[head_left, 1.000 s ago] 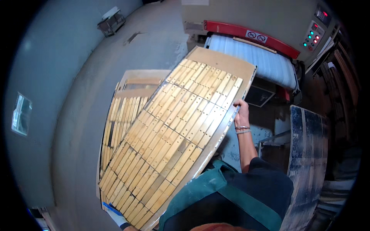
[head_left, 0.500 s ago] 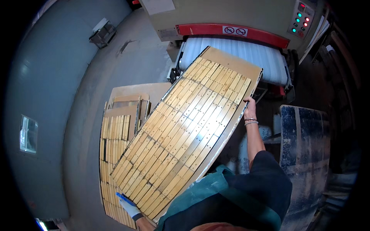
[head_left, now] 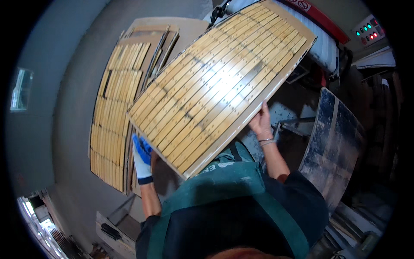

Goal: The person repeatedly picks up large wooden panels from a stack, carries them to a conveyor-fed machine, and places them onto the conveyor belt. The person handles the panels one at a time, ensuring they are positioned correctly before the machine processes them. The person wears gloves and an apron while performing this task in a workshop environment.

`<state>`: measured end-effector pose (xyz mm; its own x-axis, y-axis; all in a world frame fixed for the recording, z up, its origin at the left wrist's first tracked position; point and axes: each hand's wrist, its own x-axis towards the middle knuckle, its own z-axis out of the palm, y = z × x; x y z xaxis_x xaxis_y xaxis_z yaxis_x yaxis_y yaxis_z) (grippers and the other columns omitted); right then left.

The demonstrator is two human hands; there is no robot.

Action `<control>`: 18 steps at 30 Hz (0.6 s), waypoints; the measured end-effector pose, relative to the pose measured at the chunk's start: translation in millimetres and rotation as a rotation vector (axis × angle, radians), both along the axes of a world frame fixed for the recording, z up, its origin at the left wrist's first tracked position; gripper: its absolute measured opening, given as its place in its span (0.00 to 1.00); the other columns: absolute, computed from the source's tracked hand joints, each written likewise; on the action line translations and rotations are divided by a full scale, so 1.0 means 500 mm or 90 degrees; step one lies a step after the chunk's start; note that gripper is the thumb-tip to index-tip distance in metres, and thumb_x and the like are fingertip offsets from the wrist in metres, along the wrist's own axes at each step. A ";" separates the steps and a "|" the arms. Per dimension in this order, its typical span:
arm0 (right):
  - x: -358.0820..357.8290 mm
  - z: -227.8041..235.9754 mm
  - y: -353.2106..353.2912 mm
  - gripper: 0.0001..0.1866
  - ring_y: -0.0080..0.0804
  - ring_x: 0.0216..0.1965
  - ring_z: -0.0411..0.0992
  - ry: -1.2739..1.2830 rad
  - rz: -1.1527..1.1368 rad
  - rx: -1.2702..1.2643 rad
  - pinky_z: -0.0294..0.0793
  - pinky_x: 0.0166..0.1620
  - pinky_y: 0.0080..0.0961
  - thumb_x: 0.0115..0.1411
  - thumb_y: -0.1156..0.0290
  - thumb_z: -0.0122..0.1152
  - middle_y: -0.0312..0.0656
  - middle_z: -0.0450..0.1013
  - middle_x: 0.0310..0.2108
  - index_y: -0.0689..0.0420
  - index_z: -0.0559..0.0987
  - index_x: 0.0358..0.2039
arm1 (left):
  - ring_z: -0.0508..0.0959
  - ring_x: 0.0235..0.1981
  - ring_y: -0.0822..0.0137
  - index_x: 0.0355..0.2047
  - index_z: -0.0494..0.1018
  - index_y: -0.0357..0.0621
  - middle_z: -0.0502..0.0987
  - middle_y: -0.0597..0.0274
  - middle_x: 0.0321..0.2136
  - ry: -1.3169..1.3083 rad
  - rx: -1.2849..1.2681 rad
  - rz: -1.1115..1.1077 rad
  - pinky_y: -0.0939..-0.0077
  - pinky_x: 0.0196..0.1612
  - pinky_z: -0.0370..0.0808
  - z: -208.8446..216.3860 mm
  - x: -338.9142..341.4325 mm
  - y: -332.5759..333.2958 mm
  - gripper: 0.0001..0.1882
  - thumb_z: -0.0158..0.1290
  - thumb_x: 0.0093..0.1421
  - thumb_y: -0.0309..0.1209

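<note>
A long brown board [head_left: 305,26], tilted across the view, carries rows of narrow wooden strips [head_left: 194,99] with small dark holes. My left hand [head_left: 142,157], in a white glove with blue fingers, grips its near edge by the left corner. Bare, with bands at the wrist, my right hand [head_left: 260,123] holds the right edge around its middle; some fingers are hidden beneath. The board's far end lies over the near end of a white conveyor belt [head_left: 326,51].
To the left lies a stack of boards [head_left: 183,23] with more wooden strips [head_left: 116,101]. The machine has a red bar [head_left: 321,13] and a lit control panel [head_left: 369,31]. At right leans a worn dark blue panel [head_left: 332,146]. A small table [head_left: 114,237] holds a black-handled item.
The view has tilted downward and turned. My right hand now grips farther back along the board's right edge. My left hand is closer to the near-left corner.
</note>
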<state>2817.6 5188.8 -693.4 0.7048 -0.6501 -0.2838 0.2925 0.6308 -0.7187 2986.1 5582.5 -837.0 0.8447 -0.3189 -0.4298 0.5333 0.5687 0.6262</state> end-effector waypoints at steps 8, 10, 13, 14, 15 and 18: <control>-0.063 -0.126 0.415 0.27 0.40 0.59 0.64 0.056 0.059 0.077 0.61 0.63 0.40 0.67 0.53 0.47 0.46 0.66 0.57 0.59 0.64 0.59 | 0.70 0.22 0.77 0.41 0.71 0.46 0.74 0.69 0.24 -0.066 -0.135 -0.220 0.82 0.29 0.66 -0.087 0.032 0.063 0.27 0.37 0.66 0.58; -0.087 -0.128 0.458 0.26 0.38 0.59 0.64 0.091 0.008 0.070 0.61 0.63 0.37 0.68 0.55 0.47 0.46 0.65 0.57 0.59 0.64 0.59 | 0.74 0.24 0.75 0.44 0.70 0.46 0.76 0.67 0.26 -0.031 -0.116 -0.237 0.82 0.30 0.68 -0.040 0.022 0.056 0.28 0.36 0.66 0.58; -0.073 -0.122 0.524 0.26 0.35 0.55 0.67 0.188 -0.107 -0.058 0.65 0.60 0.33 0.68 0.55 0.45 0.46 0.69 0.53 0.65 0.67 0.56 | 0.78 0.41 0.65 0.54 0.66 0.42 0.78 0.54 0.44 0.008 -0.269 -0.334 0.72 0.42 0.74 -0.087 0.031 0.097 0.31 0.35 0.67 0.56; -0.070 -0.128 0.529 0.25 0.34 0.53 0.69 0.234 -0.137 -0.110 0.68 0.57 0.32 0.68 0.55 0.45 0.46 0.71 0.51 0.65 0.68 0.54 | 0.78 0.43 0.61 0.55 0.65 0.41 0.77 0.52 0.46 0.046 -0.274 -0.374 0.68 0.45 0.73 -0.096 0.035 0.106 0.34 0.36 0.66 0.58; -0.070 -0.145 0.525 0.25 0.33 0.50 0.71 0.281 -0.166 -0.161 0.70 0.54 0.32 0.68 0.55 0.46 0.45 0.72 0.49 0.65 0.69 0.53 | 0.78 0.43 0.60 0.56 0.65 0.41 0.76 0.51 0.46 0.061 -0.292 -0.401 0.67 0.46 0.73 -0.103 0.038 0.112 0.35 0.36 0.65 0.59; -0.038 -0.132 0.549 0.26 0.30 0.43 0.74 0.342 -0.249 -0.224 0.75 0.47 0.29 0.68 0.54 0.46 0.45 0.74 0.44 0.68 0.72 0.49 | 0.77 0.45 0.55 0.58 0.63 0.39 0.75 0.47 0.48 0.102 -0.323 -0.468 0.63 0.49 0.72 -0.110 0.059 0.125 0.39 0.37 0.63 0.63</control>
<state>2798.7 5463.4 -759.4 0.2274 -0.9403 -0.2531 0.0005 0.2600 -0.9656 3015.6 5645.1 -892.1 0.2952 -0.9373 -0.1853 0.9300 0.2374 0.2806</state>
